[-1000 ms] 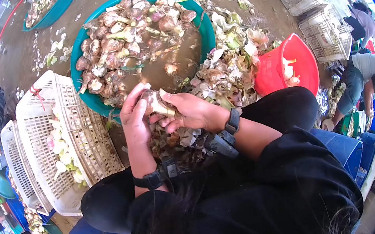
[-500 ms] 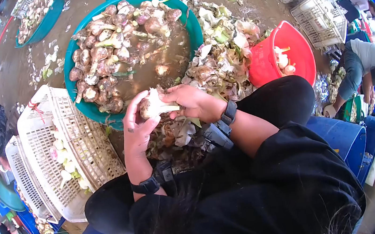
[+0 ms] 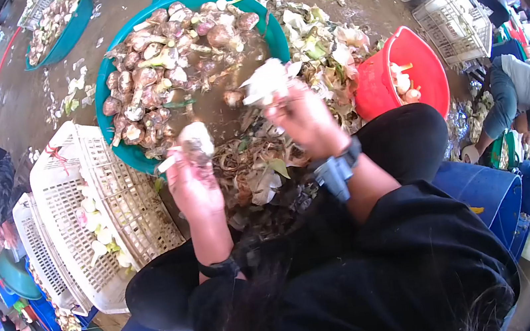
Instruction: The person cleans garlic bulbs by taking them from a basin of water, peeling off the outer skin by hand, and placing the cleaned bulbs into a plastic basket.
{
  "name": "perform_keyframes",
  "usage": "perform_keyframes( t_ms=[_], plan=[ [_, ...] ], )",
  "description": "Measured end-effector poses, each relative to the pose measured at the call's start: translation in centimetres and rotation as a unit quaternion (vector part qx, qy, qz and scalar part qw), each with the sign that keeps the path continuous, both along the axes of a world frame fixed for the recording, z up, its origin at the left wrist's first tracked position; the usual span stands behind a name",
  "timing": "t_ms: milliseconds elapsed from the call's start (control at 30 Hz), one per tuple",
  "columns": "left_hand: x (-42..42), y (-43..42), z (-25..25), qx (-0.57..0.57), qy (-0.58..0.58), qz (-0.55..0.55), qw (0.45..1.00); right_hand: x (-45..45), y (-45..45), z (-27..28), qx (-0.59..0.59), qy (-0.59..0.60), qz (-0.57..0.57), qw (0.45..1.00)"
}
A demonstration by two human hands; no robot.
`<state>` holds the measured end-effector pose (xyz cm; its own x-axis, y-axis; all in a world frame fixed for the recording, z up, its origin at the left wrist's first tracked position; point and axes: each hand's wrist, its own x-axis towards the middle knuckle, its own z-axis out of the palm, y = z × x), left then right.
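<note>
White, blurred skin (image 3: 267,81), as far as the blur permits identification, is pinched between the fingertips of the right hand (image 3: 302,117), which is otherwise loosely curled and raised. Left hand (image 3: 194,188): fingers closed around one garlic bulb (image 3: 196,145), its pale face uppermost and its stem pointing left. The bulb is held in front of the near edge of the teal basin (image 3: 278,38), which contains soiled bulbs in muddy water. Hands are apart; no contact between them.

Step in hand, in this inspector's judgement: stripping outer layers from the held bulb. Next move appears to call for opening the right fingertips over the peelings heap (image 3: 316,48), the left grip remaining firm.

Also noted: red bucket (image 3: 372,88) holding pale bulbs, right of the heap; white crate (image 3: 60,212), left, also containing pale bulbs.
</note>
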<state>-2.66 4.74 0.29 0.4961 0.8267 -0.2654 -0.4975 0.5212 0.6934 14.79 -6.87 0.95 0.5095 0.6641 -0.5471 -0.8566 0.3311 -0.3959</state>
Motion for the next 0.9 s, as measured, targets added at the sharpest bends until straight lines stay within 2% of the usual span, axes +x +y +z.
perform_keyframes(
  t_ms=[33,67,100,133,167,200,233,300,333,367,433,467,500,533,567,600,633,700,733,767,833,867,900],
  plan=[
    [-0.4,0.5,0.3,0.003,0.002,0.003,1.000,1.4,-1.9,-0.3,0.029,-0.090,0.076,0.993],
    [-0.6,0.9,0.7,0.014,0.047,0.007,0.999,2.0,-2.5,0.5,-0.033,-0.326,0.222,0.918],
    [-0.8,1.0,0.9,0.023,0.092,0.008,0.995,2.1,-2.9,1.3,-0.093,-0.535,0.346,0.765],
    [-1.0,1.2,0.2,0.122,0.146,-0.020,0.981,0.9,-3.2,1.7,-0.141,-0.691,0.383,0.597],
    [-0.6,1.0,0.3,0.218,0.198,-0.052,0.954,-0.3,-3.0,3.1,-0.246,-0.764,0.358,0.476],
    [-0.2,0.5,0.7,0.279,0.202,-0.066,0.937,-0.6,-2.1,4.5,-0.222,-0.743,0.315,0.547],
    [0.1,0.3,0.9,0.275,0.199,-0.068,0.938,-1.1,-1.2,5.2,-0.194,-0.717,0.270,0.613],
    [0.3,0.3,1.5,0.436,0.212,-0.134,0.864,-1.4,1.3,3.6,-0.078,-0.763,0.181,0.616],
    [0.5,-0.1,3.0,0.412,0.215,-0.157,0.872,-1.0,2.5,3.6,0.012,-0.670,0.314,0.673],
    [0.2,-0.1,3.0,0.414,0.216,-0.156,0.870,-1.2,2.5,4.8,0.025,-0.542,0.403,0.737],
    [-0.2,0.1,2.7,0.330,0.222,-0.195,0.897,-1.6,2.9,3.9,0.015,-0.553,0.382,0.740],
    [0.1,-0.5,2.4,0.285,0.198,-0.170,0.922,-1.8,2.9,3.8,0.017,-0.554,0.384,0.739],
    [0.3,-0.8,2.3,0.284,0.199,-0.167,0.923,-2.2,2.5,3.8,0.008,-0.641,0.297,0.708],
    [0.5,-1.0,2.4,0.176,0.195,-0.124,0.957,-2.6,2.1,4.1,-0.003,-0.717,0.204,0.667],
    [0.7,-1.0,2.5,0.065,0.187,-0.079,0.977,-2.9,1.7,4.4,-0.002,-0.716,0.207,0.666],
    [0.7,-0.5,2.4,0.003,0.181,-0.046,0.982,-3.0,1.1,4.9,0.003,-0.760,0.190,0.622],
    [0.6,0.1,2.3,0.002,0.183,-0.042,0.982,-3.3,0.5,5.4,0.010,-0.800,0.171,0.575],
    [0.3,1.3,2.3,-0.069,0.163,0.089,0.980,-4.6,-2.9,6.8,0.051,-0.817,0.342,0.461],
    [-0.8,2.1,1.6,-0.017,0.171,0.069,0.983,-5.0,-3.6,4.7,0.008,-0.794,0.387,0.469],
    [-1.2,2.3,1.6,0.023,0.194,0.049,0.980,-5.1,-4.2,4.1,-0.075,-0.841,0.340,0.414],
    [-0.9,1.5,1.9,0.139,0.265,0.056,0.953,-4.8,-4.1,4.0,-0.206,-0.782,0.376,0.452],
    [-0.6,1.0,2.2,0.137,0.263,0.053,0.954,-4.5,-2.9,4.9,-0.205,-0.743,0.357,0.528],
    [-0.4,0.5,2.4,0.238,0.278,0.070,0.928,-4.2,-1.3,5.7,-0.203,-0.698,0.334,0.600]
  ],
)
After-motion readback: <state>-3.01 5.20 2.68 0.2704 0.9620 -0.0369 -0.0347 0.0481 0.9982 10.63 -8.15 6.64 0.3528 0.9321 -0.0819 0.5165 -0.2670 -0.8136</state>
